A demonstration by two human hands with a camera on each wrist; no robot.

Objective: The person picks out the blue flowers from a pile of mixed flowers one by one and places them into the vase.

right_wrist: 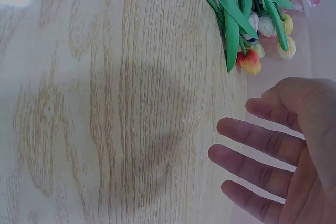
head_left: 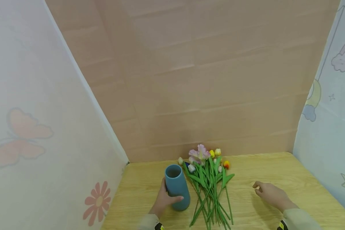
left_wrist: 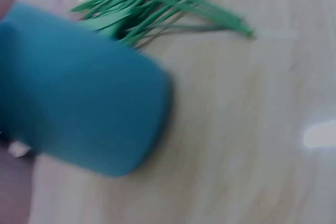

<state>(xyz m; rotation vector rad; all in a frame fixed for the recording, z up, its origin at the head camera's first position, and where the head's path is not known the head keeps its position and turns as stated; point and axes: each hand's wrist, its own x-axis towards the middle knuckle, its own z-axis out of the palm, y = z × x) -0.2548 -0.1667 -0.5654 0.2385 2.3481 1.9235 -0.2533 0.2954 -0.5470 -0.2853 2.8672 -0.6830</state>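
Note:
My left hand grips a blue vase around its side, thumb across the front. The vase's round mouth faces up and toward me, and its inside looks dark. In the left wrist view the vase is blurred and fills the left side. Just right of it lies a bunch of artificial flowers, green stems toward me and blooms at the back. My right hand hovers over the table to the right of the flowers, holding nothing. Its fingers are spread and loosely bent in the right wrist view.
The wood-grain table ends at a brown paper-like backdrop. A pale left wall with butterfly and flower prints and a printed right wall flank it. An orange-red tulip sits at the bunch's right edge.

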